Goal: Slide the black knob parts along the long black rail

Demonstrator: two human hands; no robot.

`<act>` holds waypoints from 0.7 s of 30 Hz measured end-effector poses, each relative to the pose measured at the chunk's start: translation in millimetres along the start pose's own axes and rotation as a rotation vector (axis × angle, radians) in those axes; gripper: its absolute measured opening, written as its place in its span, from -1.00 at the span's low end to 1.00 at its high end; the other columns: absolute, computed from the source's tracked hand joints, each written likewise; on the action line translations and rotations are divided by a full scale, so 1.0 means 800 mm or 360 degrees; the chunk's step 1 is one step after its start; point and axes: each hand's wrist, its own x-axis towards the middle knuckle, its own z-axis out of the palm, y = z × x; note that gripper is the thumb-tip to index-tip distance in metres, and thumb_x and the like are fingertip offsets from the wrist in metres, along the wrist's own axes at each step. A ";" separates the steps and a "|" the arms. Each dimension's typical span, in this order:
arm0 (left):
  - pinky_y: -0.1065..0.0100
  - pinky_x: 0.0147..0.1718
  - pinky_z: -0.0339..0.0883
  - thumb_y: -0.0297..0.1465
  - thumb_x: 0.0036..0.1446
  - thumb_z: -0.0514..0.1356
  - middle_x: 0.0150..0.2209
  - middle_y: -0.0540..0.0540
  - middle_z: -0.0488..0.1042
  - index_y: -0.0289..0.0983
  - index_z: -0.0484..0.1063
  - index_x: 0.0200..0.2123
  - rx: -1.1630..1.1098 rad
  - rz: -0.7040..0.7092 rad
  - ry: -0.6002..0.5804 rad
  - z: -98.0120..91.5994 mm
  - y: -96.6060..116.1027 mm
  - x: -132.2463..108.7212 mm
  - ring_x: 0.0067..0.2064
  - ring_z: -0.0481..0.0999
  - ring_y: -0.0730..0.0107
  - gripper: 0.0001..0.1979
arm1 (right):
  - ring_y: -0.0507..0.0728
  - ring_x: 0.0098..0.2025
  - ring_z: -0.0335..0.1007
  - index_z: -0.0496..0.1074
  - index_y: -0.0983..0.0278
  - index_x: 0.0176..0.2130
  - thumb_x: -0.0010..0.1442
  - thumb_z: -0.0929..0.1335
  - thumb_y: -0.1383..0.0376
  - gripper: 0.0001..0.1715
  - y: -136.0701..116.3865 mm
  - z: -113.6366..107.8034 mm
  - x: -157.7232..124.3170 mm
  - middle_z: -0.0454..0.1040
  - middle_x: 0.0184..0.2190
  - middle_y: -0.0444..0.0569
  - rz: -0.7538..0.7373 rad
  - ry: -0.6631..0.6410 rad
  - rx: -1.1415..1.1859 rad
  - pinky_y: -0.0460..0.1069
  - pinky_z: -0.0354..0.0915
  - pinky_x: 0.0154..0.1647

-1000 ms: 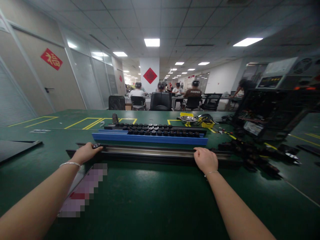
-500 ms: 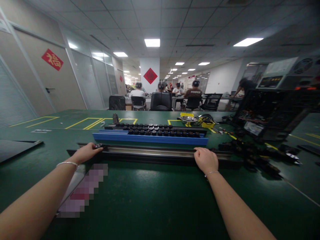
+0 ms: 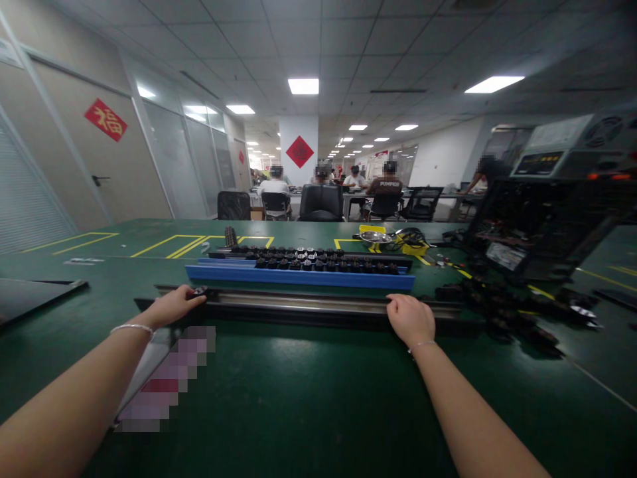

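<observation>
A long black rail (image 3: 308, 321) with a shiny metal strip (image 3: 293, 303) along its top lies crosswise before me. At its left part, my left hand (image 3: 172, 305) is closed with thumb and fingers on a small black piece (image 3: 202, 292) sitting on the rail. My right hand (image 3: 412, 317) is closed over the rail's right part, its fingers curled behind the edge. Just beyond lies a blue rail (image 3: 229, 273) bearing a row of small black blocks (image 3: 318, 265). More such blocks stand on a dark rail behind it.
Right of the rail is a heap of black parts (image 3: 517, 309), with an open computer case (image 3: 537, 219) behind. A metal bowl (image 3: 375, 237) and yellow trays stand farther back. A pixelated flat item (image 3: 174, 378) lies below my left wrist, a dark panel (image 3: 34, 299) at far left.
Both hands stay where they were on the rail and the small black piece. The whole view has shifted only very slightly.
</observation>
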 end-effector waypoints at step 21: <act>0.24 -0.13 0.26 0.08 -0.07 0.03 -0.11 -0.22 0.50 -0.31 0.32 -0.15 -0.0101 0.0058 -0.0061 -0.002 0.000 -0.005 -0.11 0.48 0.12 -0.39 | 0.11 -0.05 0.37 0.52 0.26 -0.18 0.16 0.11 0.32 -0.53 0.001 -0.001 0.001 0.52 -0.12 -0.04 -0.0008 -0.0048 0.0013 0.02 0.18 -0.08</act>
